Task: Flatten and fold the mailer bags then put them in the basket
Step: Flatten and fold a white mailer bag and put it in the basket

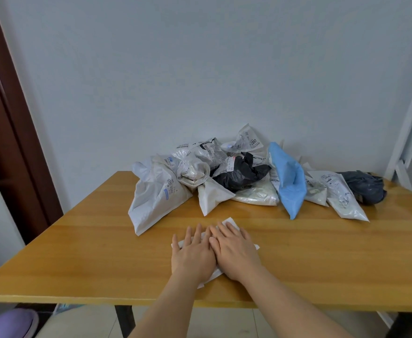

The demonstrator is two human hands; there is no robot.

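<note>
We note the left hand point(192, 254) flat, fingers straight, pressing a small white mailer bag point(229, 222) near the desk point(90, 252) front edge; right hand point(235, 250) just beside it, likewise flat on the bag; flattening or crease-pressing appears in hand; the crumpled pile point(244, 174) waits behind; no basket visible; next we judge a fold, needing pinched edges.

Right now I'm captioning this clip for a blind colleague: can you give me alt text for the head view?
Two open hands, left hand and right hand, press a white mailer bag flat on a wooden table. Behind them, against the wall, lies a pile of crumpled mailer bags, mostly white, with a blue bag and dark ones.
</note>
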